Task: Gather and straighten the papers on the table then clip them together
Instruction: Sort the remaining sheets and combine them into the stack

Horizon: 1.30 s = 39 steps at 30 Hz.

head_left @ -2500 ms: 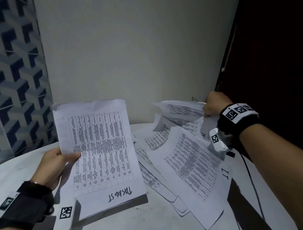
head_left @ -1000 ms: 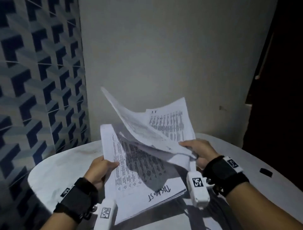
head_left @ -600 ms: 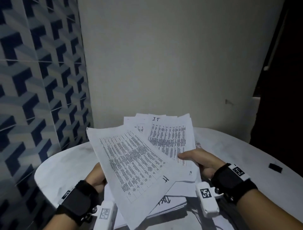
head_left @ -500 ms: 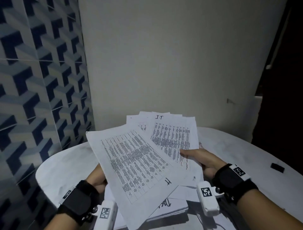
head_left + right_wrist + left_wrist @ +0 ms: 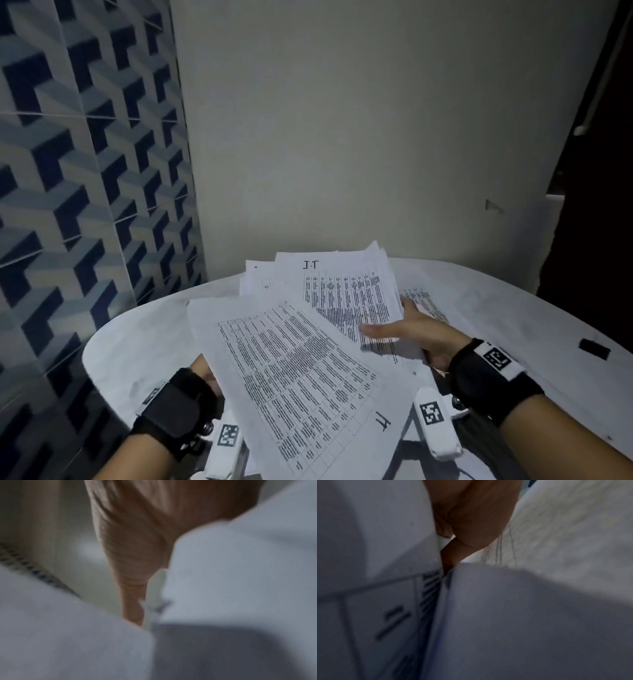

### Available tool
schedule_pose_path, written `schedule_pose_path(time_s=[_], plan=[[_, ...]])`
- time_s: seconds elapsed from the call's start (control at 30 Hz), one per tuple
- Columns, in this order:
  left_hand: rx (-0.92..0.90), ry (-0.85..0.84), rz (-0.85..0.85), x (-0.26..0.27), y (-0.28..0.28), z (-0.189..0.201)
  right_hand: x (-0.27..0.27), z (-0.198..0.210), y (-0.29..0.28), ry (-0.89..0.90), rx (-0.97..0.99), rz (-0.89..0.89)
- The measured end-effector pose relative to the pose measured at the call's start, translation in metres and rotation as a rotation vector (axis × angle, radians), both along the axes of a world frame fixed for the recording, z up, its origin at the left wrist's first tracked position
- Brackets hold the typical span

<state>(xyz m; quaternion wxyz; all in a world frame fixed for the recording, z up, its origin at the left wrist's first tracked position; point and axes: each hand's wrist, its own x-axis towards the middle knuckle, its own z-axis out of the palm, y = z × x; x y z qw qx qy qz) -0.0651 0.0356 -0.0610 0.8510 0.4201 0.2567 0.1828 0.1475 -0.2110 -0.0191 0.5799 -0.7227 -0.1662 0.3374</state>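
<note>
Both hands held a fanned, uneven sheaf of printed papers (image 5: 308, 359) above the near edge of the round white table (image 5: 144, 329). The right hand (image 5: 416, 334) pinched the sheets' right side, thumb flat on top. The left hand (image 5: 202, 371) was mostly hidden under the sheets, its fingers gripping their left edge. A small black clip (image 5: 594, 348) lay near the table's right edge

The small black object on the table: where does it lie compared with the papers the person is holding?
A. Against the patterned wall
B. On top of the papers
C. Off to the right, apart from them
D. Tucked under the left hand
C. The small black object lies alone on the white table, to the right of the fanned papers and beyond the right hand.
</note>
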Motion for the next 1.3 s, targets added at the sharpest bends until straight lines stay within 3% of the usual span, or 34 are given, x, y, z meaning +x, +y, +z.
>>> schedule_pose_path(time_s=[0.1,0.2,0.37,0.5,0.63,0.8,0.9,1.03,1.2,1.3], plan=[[0.001,0.006,-0.015,0.000,0.002,-0.004,-0.016,0.010,0.001,-0.191,-0.217,0.079],[0.034,-0.023,-0.092,-0.004,-0.003,0.004,-0.024,0.013,0.003,-0.197,-0.235,0.042],[0.094,0.139,-0.108,0.005,-0.004,0.005,-0.018,0.002,0.002,-0.316,-0.228,-0.106],[0.083,0.221,-0.108,0.010,0.000,0.005,-0.011,-0.004,0.002,-0.243,-0.215,-0.088],[0.102,0.218,-0.137,0.009,-0.001,0.005,-0.005,-0.007,0.002,-0.052,-0.082,-0.078],[0.117,0.237,-0.150,0.008,0.004,0.003,0.015,-0.030,0.002,-0.124,-0.184,-0.084],[0.144,0.248,-0.152,0.005,0.004,0.007,-0.008,-0.007,0.001,-0.144,-0.130,-0.063],[0.163,0.231,-0.178,0.003,0.005,0.010,-0.012,0.001,0.000,0.035,0.025,-0.072],[0.098,0.177,-0.199,0.002,0.004,0.009,-0.019,0.008,0.012,0.131,-0.074,0.042],[0.064,0.144,-0.205,0.001,0.006,0.009,-0.018,0.014,0.012,0.132,0.030,0.034]])
